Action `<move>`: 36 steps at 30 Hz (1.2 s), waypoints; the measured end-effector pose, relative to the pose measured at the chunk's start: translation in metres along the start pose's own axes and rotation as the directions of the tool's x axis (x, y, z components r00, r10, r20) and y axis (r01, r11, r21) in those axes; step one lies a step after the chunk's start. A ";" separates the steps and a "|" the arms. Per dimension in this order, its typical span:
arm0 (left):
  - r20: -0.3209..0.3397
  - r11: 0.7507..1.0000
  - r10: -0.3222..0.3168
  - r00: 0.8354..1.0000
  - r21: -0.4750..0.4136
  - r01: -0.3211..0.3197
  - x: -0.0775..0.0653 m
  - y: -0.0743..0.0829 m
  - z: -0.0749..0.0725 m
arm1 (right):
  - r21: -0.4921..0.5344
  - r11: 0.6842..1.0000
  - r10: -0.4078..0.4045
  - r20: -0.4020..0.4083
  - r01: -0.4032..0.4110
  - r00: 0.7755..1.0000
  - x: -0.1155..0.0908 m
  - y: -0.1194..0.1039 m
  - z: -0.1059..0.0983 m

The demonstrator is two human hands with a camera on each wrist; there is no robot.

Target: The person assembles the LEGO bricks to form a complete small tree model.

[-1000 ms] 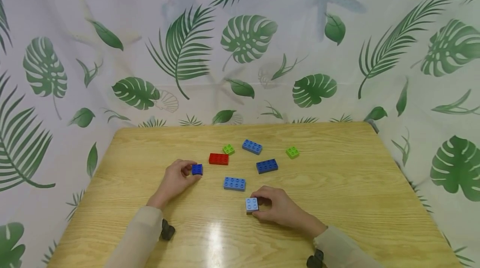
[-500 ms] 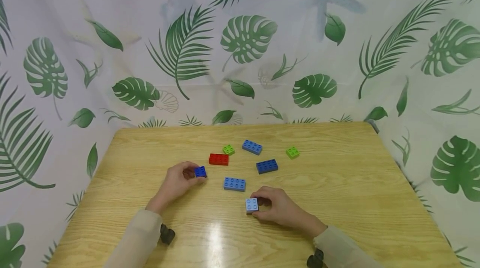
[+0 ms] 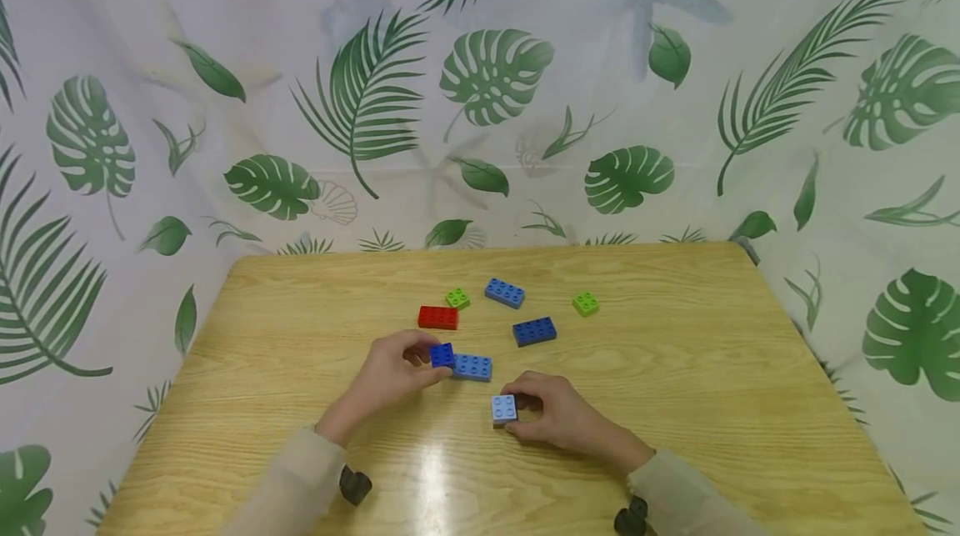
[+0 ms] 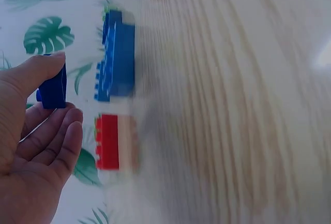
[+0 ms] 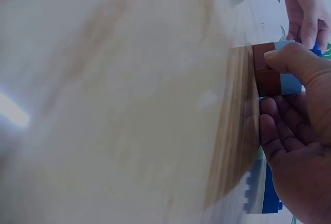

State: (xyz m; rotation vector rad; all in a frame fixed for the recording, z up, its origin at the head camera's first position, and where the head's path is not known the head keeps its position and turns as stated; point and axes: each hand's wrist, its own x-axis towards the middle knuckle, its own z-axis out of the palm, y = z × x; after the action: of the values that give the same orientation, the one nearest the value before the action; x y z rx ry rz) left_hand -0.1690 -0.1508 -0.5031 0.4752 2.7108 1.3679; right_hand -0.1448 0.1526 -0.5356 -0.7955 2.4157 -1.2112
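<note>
My left hand (image 3: 393, 369) pinches a small dark blue toy brick (image 3: 442, 355) between thumb and fingers; the left wrist view shows this brick (image 4: 54, 89) raised off the table. From the head it overlaps the left end of a medium blue eight-stud brick (image 3: 474, 368). To the right, my right hand (image 3: 558, 415) holds a light blue four-stud brick (image 3: 504, 408). In the right wrist view a brown brick (image 5: 268, 83) sits under that light blue one, its base at the table, with thumb and fingers gripping the stack's sides.
Farther back on the wooden table (image 3: 675, 369) lie a red brick (image 3: 438, 318), a green brick (image 3: 457, 298), a blue eight-stud brick (image 3: 505, 293), a darker blue one (image 3: 535, 332) and another green brick (image 3: 586, 303). A leaf-patterned curtain (image 3: 480, 211) hangs behind and along both sides.
My left hand has carried the dark blue brick rightward, from beside the red brick to the left end of the medium blue one. The right hand and its bricks stay put.
</note>
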 end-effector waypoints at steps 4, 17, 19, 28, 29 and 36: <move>0.047 0.998 0.057 0.997 -0.007 -0.057 -0.001 0.012 0.011 | 0.003 1.000 -0.008 -0.005 0.008 1.000 0.000 -0.001 0.000; 0.142 0.967 0.250 0.958 0.014 -0.255 -0.009 0.039 0.042 | 0.022 0.999 -0.029 -0.023 0.029 0.999 -0.002 -0.001 0.000; 0.149 0.963 0.265 0.953 0.011 -0.270 -0.009 0.039 0.046 | 0.024 0.999 -0.025 -0.023 0.025 0.999 -0.002 -0.001 0.000; 0.187 0.960 0.273 0.944 0.009 -0.280 -0.010 0.038 0.055 | 0.046 0.999 -0.015 -0.026 0.016 1.000 -0.001 0.000 0.000; 0.189 0.959 0.276 0.942 0.010 -0.283 -0.010 0.039 0.056 | 0.050 0.999 -0.017 -0.028 0.019 0.999 -0.001 0.000 0.000; 0.201 0.960 0.268 0.942 0.028 -0.279 -0.012 0.039 0.061 | 0.069 0.997 -0.039 -0.040 0.041 0.998 -0.001 0.000 0.001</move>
State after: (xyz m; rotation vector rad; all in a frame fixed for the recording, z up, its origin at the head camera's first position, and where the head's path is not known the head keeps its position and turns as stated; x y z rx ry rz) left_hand -0.1364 -0.0851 -0.5101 0.9696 2.6004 1.2240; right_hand -0.1431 0.1524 -0.5359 -0.8103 2.3844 -1.3299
